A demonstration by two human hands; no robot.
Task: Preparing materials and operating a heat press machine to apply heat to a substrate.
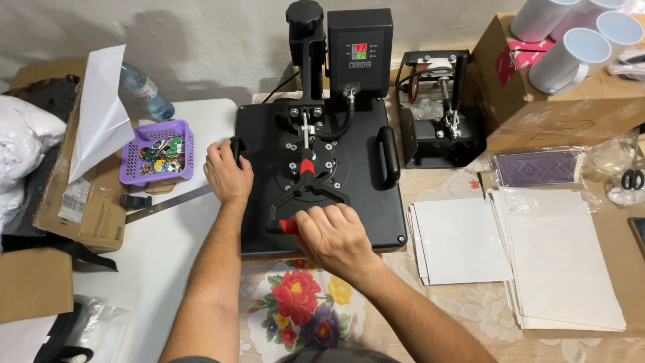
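A black heat press [349, 195] stands at the table's middle with its top plate down. My left hand [227, 175] grips the black side handle at the plate's left edge. My right hand [334, 236] is closed around the front lever handle, whose red tip shows beside my fingers. The control box [360, 50] with a lit display rises at the back of the press. The right side handle [388, 156] is free.
A purple basket [158, 153] of small badges, a metal ruler [168, 204] and a cardboard box [87, 195] sit at the left. Stacks of white sheets [463, 240] lie right. A mug press [440, 114] and white mugs [571, 40] stand at back right.
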